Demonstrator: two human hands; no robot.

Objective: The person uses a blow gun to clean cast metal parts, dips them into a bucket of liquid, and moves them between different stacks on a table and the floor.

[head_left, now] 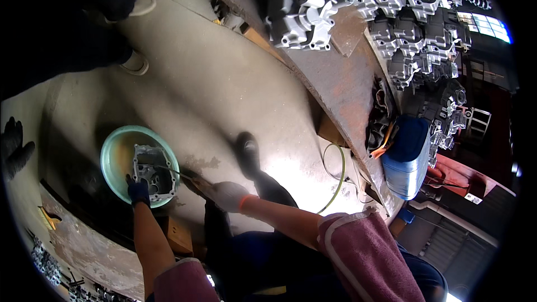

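Observation:
A grey cast-metal housing (156, 176) with an open, ribbed inside rests tilted in a round pale green basin (106, 159) on the floor. My left hand (138, 191), in a dark blue glove, is closed on the housing's near left edge. Wrapped in a pale grey glove with an orange cuff, my right hand (228, 196) grips a thin rod-shaped tool (182, 175). The tool's slim end reaches over the basin's rim into the opening of the housing. Its exact kind is too small to make out, and my fingers partly hide its handle.
Another person's dark-clothed legs and shoe (136, 62) are at upper left, with a black-gloved hand (14, 148) below. To the right stands a metal-topped bench (341, 81) with several stacked castings (414, 17) and a blue jerrycan (407, 156). A green hose (340, 182) hangs nearby.

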